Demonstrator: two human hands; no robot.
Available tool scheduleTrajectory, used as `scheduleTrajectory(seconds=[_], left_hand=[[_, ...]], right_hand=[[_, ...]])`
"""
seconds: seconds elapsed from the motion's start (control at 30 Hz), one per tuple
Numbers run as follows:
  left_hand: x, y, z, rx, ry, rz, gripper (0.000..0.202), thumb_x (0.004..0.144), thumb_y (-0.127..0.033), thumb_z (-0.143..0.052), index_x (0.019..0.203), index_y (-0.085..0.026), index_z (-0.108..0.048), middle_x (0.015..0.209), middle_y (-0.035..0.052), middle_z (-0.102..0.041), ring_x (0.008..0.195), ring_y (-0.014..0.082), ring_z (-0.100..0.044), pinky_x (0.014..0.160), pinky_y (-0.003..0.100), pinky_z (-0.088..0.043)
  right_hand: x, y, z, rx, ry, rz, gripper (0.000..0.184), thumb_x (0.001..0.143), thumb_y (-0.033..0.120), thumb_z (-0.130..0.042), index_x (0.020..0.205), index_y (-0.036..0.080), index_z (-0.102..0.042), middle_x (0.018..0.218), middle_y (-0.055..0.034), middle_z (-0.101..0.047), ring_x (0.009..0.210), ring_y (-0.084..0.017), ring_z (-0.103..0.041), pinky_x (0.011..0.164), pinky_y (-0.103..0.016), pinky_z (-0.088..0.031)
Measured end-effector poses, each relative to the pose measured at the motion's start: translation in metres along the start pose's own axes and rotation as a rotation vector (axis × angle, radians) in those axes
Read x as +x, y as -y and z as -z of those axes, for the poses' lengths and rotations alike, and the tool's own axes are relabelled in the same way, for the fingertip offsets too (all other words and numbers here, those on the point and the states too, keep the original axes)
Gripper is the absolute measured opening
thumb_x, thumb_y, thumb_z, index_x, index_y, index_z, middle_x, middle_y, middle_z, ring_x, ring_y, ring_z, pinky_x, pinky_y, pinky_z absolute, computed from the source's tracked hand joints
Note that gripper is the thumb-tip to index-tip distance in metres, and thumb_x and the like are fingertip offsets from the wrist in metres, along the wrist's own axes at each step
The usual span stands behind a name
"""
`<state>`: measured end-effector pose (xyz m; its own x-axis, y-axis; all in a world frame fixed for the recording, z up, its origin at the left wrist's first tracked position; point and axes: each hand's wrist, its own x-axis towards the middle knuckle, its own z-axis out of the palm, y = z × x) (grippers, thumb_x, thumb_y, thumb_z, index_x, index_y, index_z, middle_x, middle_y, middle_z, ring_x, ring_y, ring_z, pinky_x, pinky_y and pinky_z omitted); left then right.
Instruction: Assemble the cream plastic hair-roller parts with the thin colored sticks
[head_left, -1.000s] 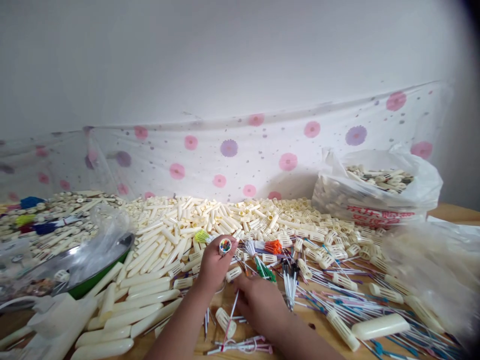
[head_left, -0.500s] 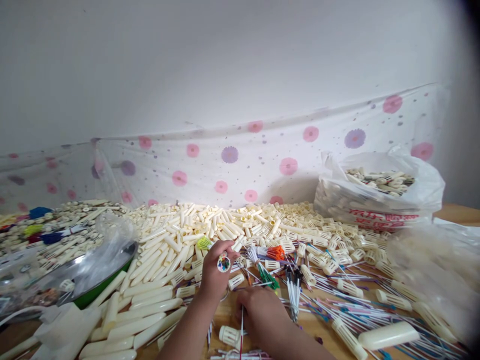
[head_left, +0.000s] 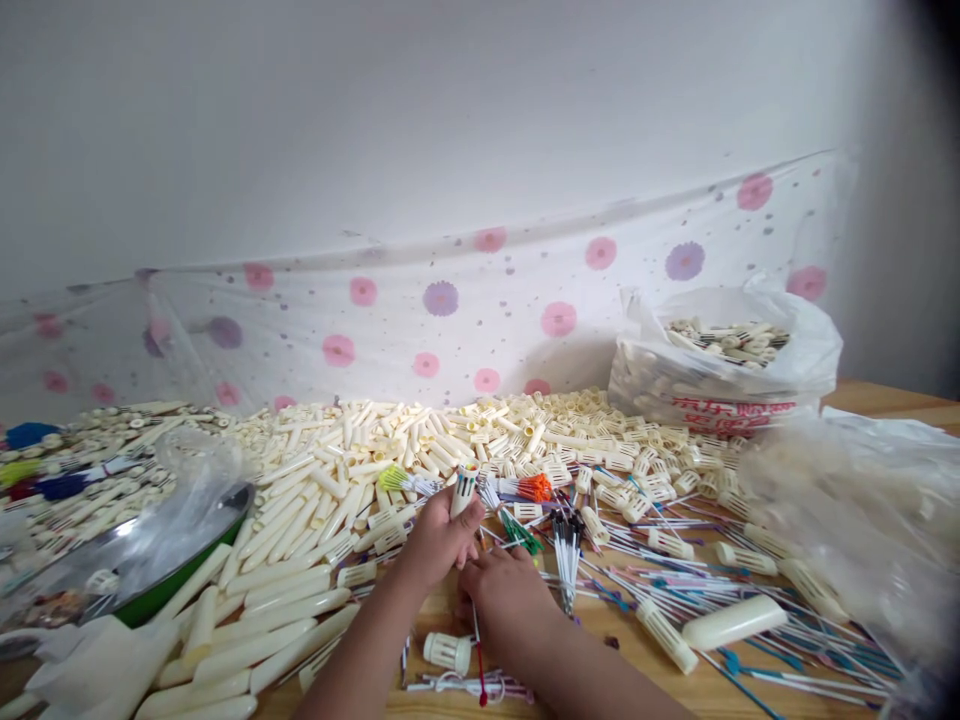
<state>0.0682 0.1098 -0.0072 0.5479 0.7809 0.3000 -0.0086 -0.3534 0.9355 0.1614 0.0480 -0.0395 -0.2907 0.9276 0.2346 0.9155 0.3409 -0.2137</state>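
"Cream plastic, that slotted tube [head_left: 463, 490]: where does it sit?"

"In the person's left hand [head_left: 444, 540], thumb and fingers pressed around it. It stands nearly upright, the slotted end on top with bits of colour at the rim."

"And the right hand [head_left: 510, 595]?"

"Just beside it, on the right and slightly nearer, back turned up. Its grip seems to pinch a red-ended rod [head_left: 481, 675], though the fingertips are hidden."

"Which way does the rod run?"

"Its long axis slopes down and near, red end lowest, pointing away from the tube. The tube's open end lies far and a little left of the right grip, so the two axes don't line up."

"Anything close by?"

"A loose slotted barrel [head_left: 447, 653] lies on the bench [head_left: 441, 610], on the near side, just left of the rod. Green-tipped rods [head_left: 523, 535] are just past the right hand, and black-tipped rods [head_left: 568, 550] are bunched to its right."

"So the left hand has the tube, the right the rod."
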Motion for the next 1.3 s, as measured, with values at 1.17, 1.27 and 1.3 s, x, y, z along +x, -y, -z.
scheduleTrajectory(seconds=[1.17,1.27,1.3], left_hand=[[0.002,-0.003,-0.009,0.008,-0.078,0.191,0.024,0.058,-0.035,-0.067,0.064,-0.016,-0.052,0.039,-0.0091,-0.044,0.030,0.0037,-0.035,0.028,0.013,-0.023],[0.004,0.000,-0.008,-0.025,-0.111,0.185,0.025,0.056,-0.034,-0.067,0.064,-0.016,-0.052,0.038,-0.0088,-0.045,0.028,0.0033,-0.034,0.028,0.014,-0.022],[0.005,0.001,-0.007,-0.042,-0.126,0.176,0.026,0.056,-0.035,-0.067,0.064,-0.016,-0.051,0.038,-0.0088,-0.045,0.027,0.0031,-0.034,0.028,0.014,-0.022]], right_hand=[[-0.002,-0.013,0.007,1.104,-0.658,-0.036,0.024,0.088,0.038,-0.031,0.072,0.021,-0.037,0.062,0.0022,-0.051,0.062,-0.013,-0.050,0.062,-0.025,-0.040],[-0.002,-0.017,0.005,1.037,-0.655,-0.089,0.025,0.087,0.038,-0.034,0.072,0.019,-0.041,0.066,0.0009,-0.053,0.064,-0.013,-0.050,0.062,-0.025,-0.040],[-0.002,-0.018,0.005,1.005,-0.660,-0.112,0.025,0.086,0.039,-0.034,0.074,0.019,-0.044,0.067,0.0005,-0.053,0.064,-0.014,-0.050,0.062,-0.025,-0.040]])
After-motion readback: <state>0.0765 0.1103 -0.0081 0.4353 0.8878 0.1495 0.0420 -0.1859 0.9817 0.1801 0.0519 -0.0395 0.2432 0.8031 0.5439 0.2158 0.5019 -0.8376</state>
